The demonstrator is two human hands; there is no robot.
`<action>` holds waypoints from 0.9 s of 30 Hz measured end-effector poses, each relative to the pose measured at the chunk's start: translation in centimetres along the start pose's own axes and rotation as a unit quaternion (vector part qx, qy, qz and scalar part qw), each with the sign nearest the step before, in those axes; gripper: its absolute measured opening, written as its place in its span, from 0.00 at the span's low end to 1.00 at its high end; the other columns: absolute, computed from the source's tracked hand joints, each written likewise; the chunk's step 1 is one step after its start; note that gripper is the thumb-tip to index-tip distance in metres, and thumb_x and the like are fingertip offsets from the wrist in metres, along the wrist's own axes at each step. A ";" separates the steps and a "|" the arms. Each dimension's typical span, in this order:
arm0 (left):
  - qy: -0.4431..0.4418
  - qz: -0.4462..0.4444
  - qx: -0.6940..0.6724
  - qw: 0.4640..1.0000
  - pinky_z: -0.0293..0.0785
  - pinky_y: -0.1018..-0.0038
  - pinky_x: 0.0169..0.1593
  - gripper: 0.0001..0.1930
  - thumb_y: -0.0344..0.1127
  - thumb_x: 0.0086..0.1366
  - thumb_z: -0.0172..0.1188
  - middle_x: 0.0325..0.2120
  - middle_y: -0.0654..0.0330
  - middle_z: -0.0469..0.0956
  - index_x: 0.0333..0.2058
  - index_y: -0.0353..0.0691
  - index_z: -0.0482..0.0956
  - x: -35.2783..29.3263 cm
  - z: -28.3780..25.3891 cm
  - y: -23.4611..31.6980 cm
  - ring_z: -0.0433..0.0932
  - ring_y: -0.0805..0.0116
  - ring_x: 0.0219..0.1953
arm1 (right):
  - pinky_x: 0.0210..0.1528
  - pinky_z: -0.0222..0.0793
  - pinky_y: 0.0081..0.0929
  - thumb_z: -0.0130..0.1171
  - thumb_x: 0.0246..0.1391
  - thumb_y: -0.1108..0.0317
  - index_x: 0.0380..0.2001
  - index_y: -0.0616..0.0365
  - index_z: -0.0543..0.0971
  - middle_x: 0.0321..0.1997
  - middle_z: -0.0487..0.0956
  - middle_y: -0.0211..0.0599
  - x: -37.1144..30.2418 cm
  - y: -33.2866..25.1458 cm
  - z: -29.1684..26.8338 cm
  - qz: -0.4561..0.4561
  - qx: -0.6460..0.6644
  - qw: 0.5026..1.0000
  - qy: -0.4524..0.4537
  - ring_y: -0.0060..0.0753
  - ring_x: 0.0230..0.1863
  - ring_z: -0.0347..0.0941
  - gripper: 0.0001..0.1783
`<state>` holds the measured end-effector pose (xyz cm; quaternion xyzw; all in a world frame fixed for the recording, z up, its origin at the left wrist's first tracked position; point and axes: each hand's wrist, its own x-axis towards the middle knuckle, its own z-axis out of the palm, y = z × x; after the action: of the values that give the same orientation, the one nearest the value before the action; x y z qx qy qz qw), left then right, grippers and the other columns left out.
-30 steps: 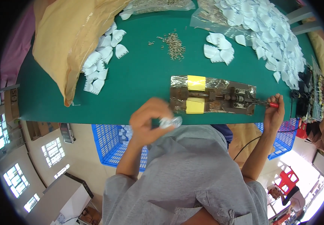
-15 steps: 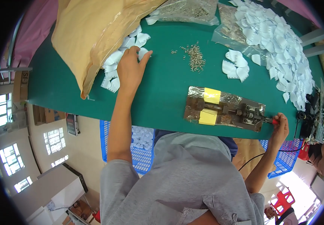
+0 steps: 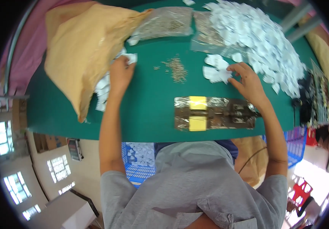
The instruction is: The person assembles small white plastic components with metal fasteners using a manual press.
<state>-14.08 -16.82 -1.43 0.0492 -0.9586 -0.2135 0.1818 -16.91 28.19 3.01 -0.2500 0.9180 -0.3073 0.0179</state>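
Note:
My left hand [image 3: 121, 76] is at the left side of the green table, over a pile of white scalloped pieces [image 3: 102, 89] partly covered by a tan paper sack. Its thumb stands apart from the bent fingers, beside a white piece [image 3: 132, 58]. My right hand [image 3: 249, 84] reaches over a small group of the same pieces [image 3: 215, 61]. Its thumb and fingers are apart around the group's right edge. In front of me lies a flat lever fixture [image 3: 219, 113] with two yellow pads; my right forearm hides its handle end.
The tan paper sack [image 3: 82, 45] stands far left. A heap of tiny metal parts [image 3: 178, 70] lies mid-table, with clear bags of small parts [image 3: 164, 24] behind it. A large heap of white pieces [image 3: 254, 36] fills the far right. Below the table edge is a blue basket [image 3: 139, 172].
My right hand has left the fixture's red handle and moved forward and left to the small group of white pieces. The left hand stays by the left pile. The whole view has shifted.

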 end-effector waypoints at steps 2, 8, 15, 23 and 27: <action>0.010 -0.040 0.025 0.999 0.78 0.53 0.46 0.16 0.37 0.61 0.70 0.40 0.41 0.81 0.45 0.35 0.82 1.2 1.6 1.4 0.82 0.42 0.42 | 0.44 0.75 0.43 0.71 0.52 0.70 0.50 0.53 0.79 0.46 0.77 0.42 1.3 1.1 1.0 0.009 -0.029 0.998 -0.055 0.48 0.41 0.79 0.21; -0.051 -0.076 0.079 0.993 0.79 0.51 0.48 0.16 0.32 0.62 0.67 0.46 0.39 0.76 0.49 0.39 0.82 2.3 1.5 1.2 0.81 0.40 0.48 | 0.44 0.75 0.47 0.67 0.52 0.75 0.53 0.54 0.75 0.47 0.76 0.45 1.4 0.2 1.7 -0.014 -0.063 0.995 -0.082 0.56 0.42 0.78 0.24; -0.086 -0.149 -0.331 0.928 0.71 0.80 0.25 0.06 0.31 0.68 0.66 0.24 0.63 0.80 0.41 0.35 0.82 -0.4 -2.6 5.6 0.79 0.75 0.21 | 0.43 0.78 0.37 0.57 0.61 0.80 0.51 0.60 0.80 0.42 0.82 0.42 -1.4 -1.1 0.8 -0.011 -0.005 0.999 0.036 0.48 0.37 0.82 0.15; -0.338 -0.200 -0.694 0.603 0.80 0.76 0.45 0.17 0.20 0.68 0.61 0.43 0.55 0.83 0.55 0.31 0.80 -10.8 -4.0 16.1 0.83 0.71 0.40 | 0.43 0.74 0.27 0.67 0.56 0.75 0.49 0.60 0.83 0.46 0.84 0.39 -1.6 -4.0 2.0 0.045 0.196 0.980 0.007 0.31 0.40 0.78 0.16; -0.223 -0.173 -0.615 0.736 0.79 0.80 0.35 0.18 0.16 0.64 0.65 0.38 0.56 0.84 0.52 0.32 0.79 -14.2 -2.1 17.8 0.82 0.75 0.31 | 0.45 0.77 0.38 0.63 0.56 0.79 0.45 0.62 0.81 0.46 0.82 0.45 -2.3 -4.5 2.7 0.002 0.105 0.994 -0.032 0.44 0.42 0.81 0.13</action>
<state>-0.44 0.86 3.29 0.0430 -0.6067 -0.7890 -0.0869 -12.42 24.72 3.14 -0.2549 0.8799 -0.3941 0.0737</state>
